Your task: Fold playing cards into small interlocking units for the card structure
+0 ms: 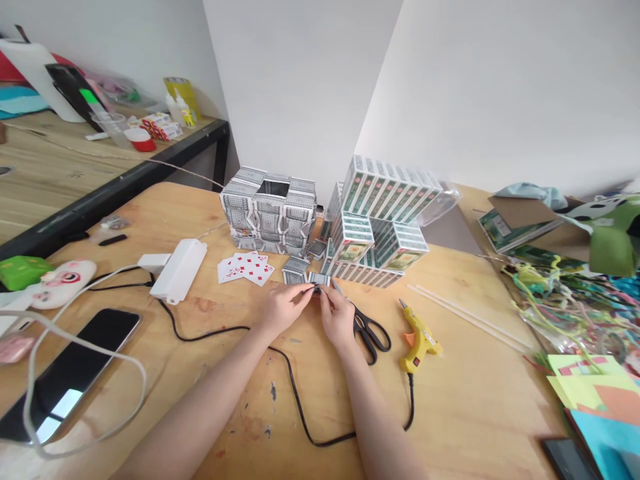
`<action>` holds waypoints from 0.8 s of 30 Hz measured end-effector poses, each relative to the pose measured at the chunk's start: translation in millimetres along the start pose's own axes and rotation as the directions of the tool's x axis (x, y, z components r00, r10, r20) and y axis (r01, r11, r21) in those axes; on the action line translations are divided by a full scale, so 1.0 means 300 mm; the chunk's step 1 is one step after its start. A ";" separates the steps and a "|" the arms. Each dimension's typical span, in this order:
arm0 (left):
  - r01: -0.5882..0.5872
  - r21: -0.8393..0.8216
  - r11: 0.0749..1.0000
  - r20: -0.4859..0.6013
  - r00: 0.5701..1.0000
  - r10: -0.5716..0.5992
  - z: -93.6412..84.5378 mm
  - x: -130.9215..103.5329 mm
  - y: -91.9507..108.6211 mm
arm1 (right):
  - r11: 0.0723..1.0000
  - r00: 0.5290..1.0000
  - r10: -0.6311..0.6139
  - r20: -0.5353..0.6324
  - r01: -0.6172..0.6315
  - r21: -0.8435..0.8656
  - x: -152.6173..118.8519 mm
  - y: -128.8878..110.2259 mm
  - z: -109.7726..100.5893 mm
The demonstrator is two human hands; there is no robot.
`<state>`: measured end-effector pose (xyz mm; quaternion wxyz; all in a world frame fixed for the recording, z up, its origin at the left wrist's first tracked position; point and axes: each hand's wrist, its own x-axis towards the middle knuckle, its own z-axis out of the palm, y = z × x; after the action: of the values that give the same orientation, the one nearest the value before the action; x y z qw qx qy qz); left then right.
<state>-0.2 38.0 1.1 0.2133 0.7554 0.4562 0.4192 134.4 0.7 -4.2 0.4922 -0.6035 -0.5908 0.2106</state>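
Note:
My left hand (pixel 287 307) and my right hand (pixel 337 313) meet above the table, fingertips pinched together around a small dark piece, too small to make out. Just beyond them lie grey-backed playing cards (pixel 295 265), some bent, and another card (pixel 319 278) touches the fingertips or sits right behind them. Black-handled scissors (pixel 371 332) lie beside my right hand, blades partly hidden by it. To the left, red-diamond cards (pixel 246 268) are spread face up. Behind stands a box-like structure built from folded cards (pixel 270 210), with a dark opening on top.
Stacked card decks (pixel 380 213) stand right of the structure. A yellow glue gun (pixel 419 340) lies at right near clear glue sticks (pixel 465 317); its black cord loops across the front. A white power strip (pixel 179 271) and phone (pixel 75 373) lie left. Coloured paper (pixel 595 393) covers the right edge.

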 end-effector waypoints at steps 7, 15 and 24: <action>0.155 -0.076 0.985 -0.003 0.988 -0.155 0.018 -0.008 0.004 | 0.999 0.999 0.039 -0.001 -0.039 0.015 0.005 -0.007 0.003; 0.181 -0.084 0.980 0.051 0.983 -0.177 0.022 -0.014 -0.005 | 0.997 0.999 0.024 -0.034 -0.026 -0.072 -0.007 0.010 0.015; 0.105 -0.090 0.990 0.039 0.994 -0.102 0.018 -0.012 -0.007 | 0.994 1.000 0.007 0.024 -0.004 -0.110 -0.014 0.017 0.004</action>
<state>2.3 36.1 -5.1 0.2772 0.7273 0.4710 0.4151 135.3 -1.8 -10.4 0.4506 -0.6287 -0.6058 0.1864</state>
